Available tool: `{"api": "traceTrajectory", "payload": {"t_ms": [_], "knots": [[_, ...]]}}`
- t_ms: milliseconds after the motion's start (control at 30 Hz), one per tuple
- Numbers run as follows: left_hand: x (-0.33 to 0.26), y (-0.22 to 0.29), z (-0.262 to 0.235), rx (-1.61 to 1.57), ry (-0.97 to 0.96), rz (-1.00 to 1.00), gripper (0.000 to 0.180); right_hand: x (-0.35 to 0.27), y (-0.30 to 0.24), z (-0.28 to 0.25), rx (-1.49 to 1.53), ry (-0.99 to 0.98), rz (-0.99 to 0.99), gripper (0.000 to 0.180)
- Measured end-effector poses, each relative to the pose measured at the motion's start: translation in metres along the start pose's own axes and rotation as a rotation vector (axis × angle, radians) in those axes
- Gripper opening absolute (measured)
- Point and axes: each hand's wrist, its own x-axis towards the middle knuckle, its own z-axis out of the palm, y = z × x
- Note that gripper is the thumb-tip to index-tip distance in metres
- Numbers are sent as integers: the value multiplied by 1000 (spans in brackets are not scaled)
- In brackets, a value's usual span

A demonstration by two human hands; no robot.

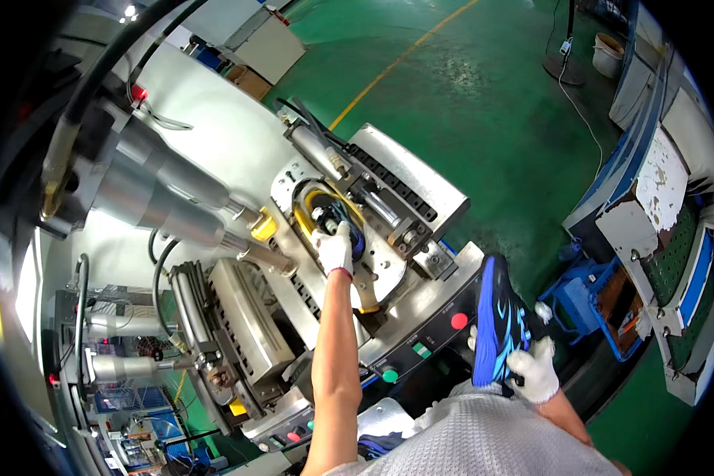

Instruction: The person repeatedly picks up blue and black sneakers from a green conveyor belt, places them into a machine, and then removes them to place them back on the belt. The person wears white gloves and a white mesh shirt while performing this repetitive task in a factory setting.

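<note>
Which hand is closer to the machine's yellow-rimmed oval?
The left hand: it is right at the yellow-rimmed oval. The right hand is well off to its right, holding a blue-and-black shoe.

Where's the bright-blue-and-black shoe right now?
Head view, right of centre: the bright-blue-and-black shoe is in the gloved right hand, gripped near its lower end, just right of the panel's red button.

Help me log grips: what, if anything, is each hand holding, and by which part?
Right hand: a blue-and-black shoe, near its lower end. Left hand: at a dark blue item in the machine; whether it grips cannot be told.
</note>
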Motion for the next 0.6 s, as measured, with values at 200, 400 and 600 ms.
{"api": "traceTrajectory", "payload": {"t_ms": [200, 400, 600], "knots": [[67, -19, 7, 99, 64, 95, 55, -14, 13, -11, -91, 71, 35, 70], [7, -19, -100, -379, -101, 42, 44, 10, 7, 18, -515, -50, -45, 60], [-186, -45, -215, -324, -297, 49, 62, 169, -2, 144, -549, -273, 24, 49]]}}
